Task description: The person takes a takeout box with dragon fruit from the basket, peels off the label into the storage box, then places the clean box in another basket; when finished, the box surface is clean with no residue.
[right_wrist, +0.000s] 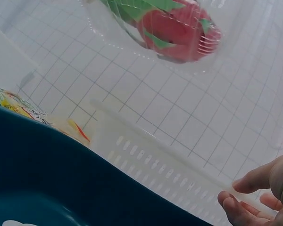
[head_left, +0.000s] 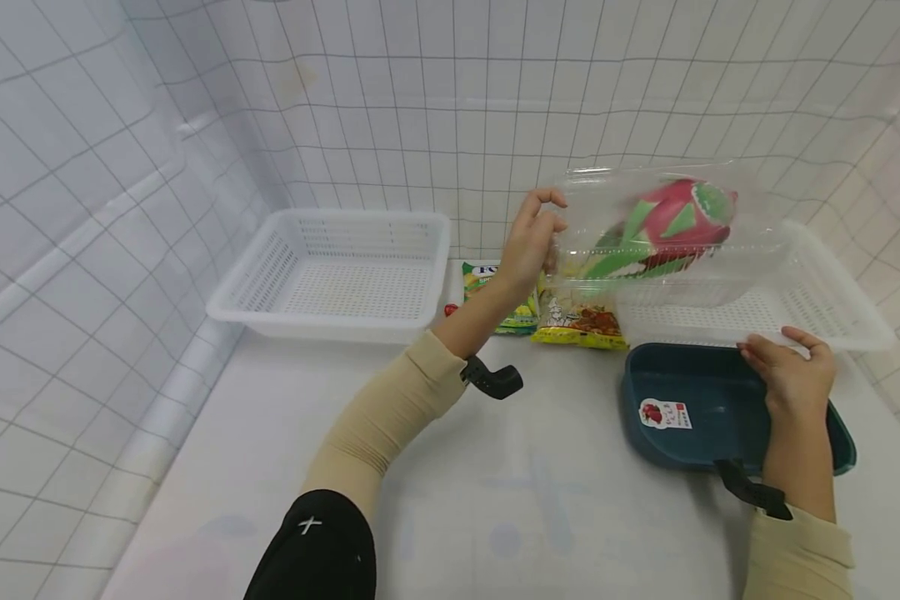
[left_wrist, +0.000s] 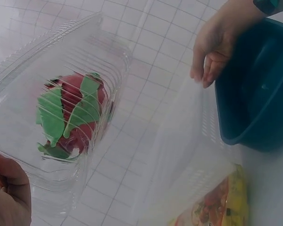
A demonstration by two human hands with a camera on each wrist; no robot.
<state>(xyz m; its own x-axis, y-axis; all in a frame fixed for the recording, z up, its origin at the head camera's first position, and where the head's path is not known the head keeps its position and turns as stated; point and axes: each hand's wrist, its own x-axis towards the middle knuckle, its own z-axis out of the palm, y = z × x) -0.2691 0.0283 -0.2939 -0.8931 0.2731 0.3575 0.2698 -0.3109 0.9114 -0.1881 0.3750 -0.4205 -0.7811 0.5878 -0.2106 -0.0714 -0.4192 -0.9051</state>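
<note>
My left hand (head_left: 528, 242) grips the left end of a clear plastic container (head_left: 592, 196), holding it raised over the right-hand white basket. Inside lies a pink-red dragon fruit (head_left: 678, 217) with green scales, likewise seen through the ridged plastic in the left wrist view. My right hand (head_left: 798, 375) is over the far side of a dark blue basin (head_left: 720, 367), with fingers loosely bent and thumb apart from them. Its fingertips (right_wrist: 230, 201) are right at the near rim of the white basket (right_wrist: 146, 162). In the basin lies a white label (head_left: 665, 414) with a red fruit picture.
Another white basket (head_left: 330, 329) stands at the back left. Between the baskets lie a green-and-yellow packet (head_left: 525, 317), a yellow food packet (head_left: 581, 325) and a small red thing (head_left: 451, 309). Grid-patterned white sheeting (head_left: 390, 100) rises behind and at the sides of the white table (head_left: 495, 500).
</note>
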